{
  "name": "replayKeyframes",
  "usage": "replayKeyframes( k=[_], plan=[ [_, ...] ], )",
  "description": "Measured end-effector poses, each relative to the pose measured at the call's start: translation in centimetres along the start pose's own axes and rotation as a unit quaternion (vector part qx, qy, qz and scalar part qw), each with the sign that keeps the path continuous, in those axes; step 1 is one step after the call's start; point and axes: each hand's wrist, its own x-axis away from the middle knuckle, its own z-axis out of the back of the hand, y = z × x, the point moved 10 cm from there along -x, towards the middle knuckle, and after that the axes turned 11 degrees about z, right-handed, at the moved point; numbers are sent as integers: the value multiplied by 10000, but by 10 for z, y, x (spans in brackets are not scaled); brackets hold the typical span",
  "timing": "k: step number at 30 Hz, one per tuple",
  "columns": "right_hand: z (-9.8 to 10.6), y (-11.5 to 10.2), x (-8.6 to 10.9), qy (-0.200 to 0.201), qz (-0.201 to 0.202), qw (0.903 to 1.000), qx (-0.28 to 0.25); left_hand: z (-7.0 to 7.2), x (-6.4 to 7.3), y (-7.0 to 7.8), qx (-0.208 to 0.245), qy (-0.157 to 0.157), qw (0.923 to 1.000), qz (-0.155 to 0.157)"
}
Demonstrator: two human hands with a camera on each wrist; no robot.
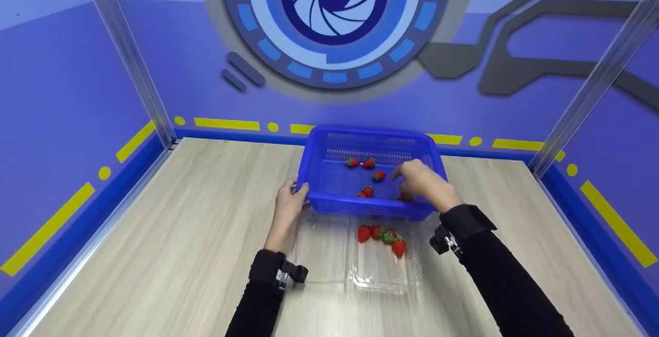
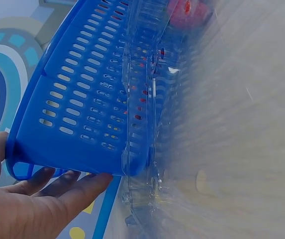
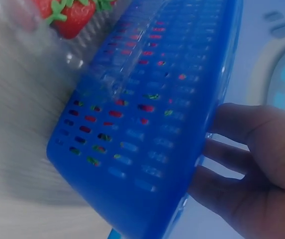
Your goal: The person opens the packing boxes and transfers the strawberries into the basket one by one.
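A blue plastic basket (image 1: 370, 208) with slotted walls holds several strawberries (image 1: 379, 176). My left hand (image 1: 290, 198) grips its left end, thumb on the rim and fingers below; the left wrist view shows this hand (image 2: 43, 204) at the basket's corner (image 2: 72, 144). Over the near right side, my right hand (image 1: 422, 182) reaches into the basket, fingers bent downward above some strawberries (image 1: 406, 198). No fruit shows in its grasp. In the right wrist view, its fingers (image 3: 227, 154) pass over the rim and the tips are hidden.
A clear plastic clamshell box (image 1: 381, 284) lies open in front of the basket, with several strawberries (image 1: 398, 247) in its right half. The wooden tabletop (image 1: 206, 234) is bounded by blue printed walls (image 1: 154, 59) and metal corner posts (image 1: 592, 80).
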Motion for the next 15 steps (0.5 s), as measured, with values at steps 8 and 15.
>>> replayKeyframes(
  k=[8, 15],
  plan=[
    [10, -45, 40, 1592, 550, 9855, -227, 1, -1, -8, -219, 112, 9996, 102],
    [-6, -90, 80, 2130, 890, 9684, -948, 3, -2, -1, -216, 120, 9997, -27]
  ],
)
